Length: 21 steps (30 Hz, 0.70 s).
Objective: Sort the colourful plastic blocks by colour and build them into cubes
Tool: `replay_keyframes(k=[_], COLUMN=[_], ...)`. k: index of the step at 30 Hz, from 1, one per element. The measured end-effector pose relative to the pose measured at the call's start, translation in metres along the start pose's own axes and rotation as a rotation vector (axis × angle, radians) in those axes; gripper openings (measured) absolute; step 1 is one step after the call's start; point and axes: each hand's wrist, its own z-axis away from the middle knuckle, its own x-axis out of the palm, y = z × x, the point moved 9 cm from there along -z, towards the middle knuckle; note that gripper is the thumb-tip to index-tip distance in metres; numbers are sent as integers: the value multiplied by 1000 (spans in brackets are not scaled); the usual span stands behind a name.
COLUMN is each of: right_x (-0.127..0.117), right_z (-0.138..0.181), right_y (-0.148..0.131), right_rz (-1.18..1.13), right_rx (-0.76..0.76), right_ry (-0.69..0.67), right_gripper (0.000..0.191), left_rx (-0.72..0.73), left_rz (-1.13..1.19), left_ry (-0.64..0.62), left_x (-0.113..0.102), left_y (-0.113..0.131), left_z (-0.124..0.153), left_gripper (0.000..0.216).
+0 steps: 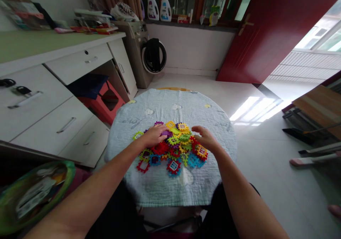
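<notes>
A heap of colourful plastic interlocking building pieces [173,139] with notched edges lies on the cloth-covered round table [183,106]. Over the heap's left side, my left hand [155,136] rests with thumb and fingers apart, close to a purple piece [167,134]; whether it touches that piece, I cannot tell. My right hand [205,138] is at the heap's right edge, fingers curved and spread from the thumb, beside red pieces and a yellow window-shaped piece [201,151]. A red piece with a white window grid [174,166] lies at the front of the heap.
White drawers [66,123] and a red stool [110,102] stand to the left. At lower left is a green-rimmed bin [70,175]. A washing machine [135,50] with its door open is behind, and a red door [266,29] is at right. Another person's foot [297,162] shows at far right.
</notes>
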Motion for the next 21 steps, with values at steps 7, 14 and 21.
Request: replay_keyframes(k=[7, 14, 21], right_x=[8, 45, 42], right_z=[39, 45, 16], right_y=[34, 38, 21], right_rz=[368, 487, 335], right_rx=[225, 268, 133], right_ry=[-217, -287, -142], right_gripper=[107, 123, 83], left_rx=[-377, -485, -384], left_rz=[-87, -112, -85], left_ry=[105, 164, 322], left_x=[31, 70, 56], left_y=[-11, -11, -25], left_z=[92, 96, 63], left_gripper=[122, 122, 93])
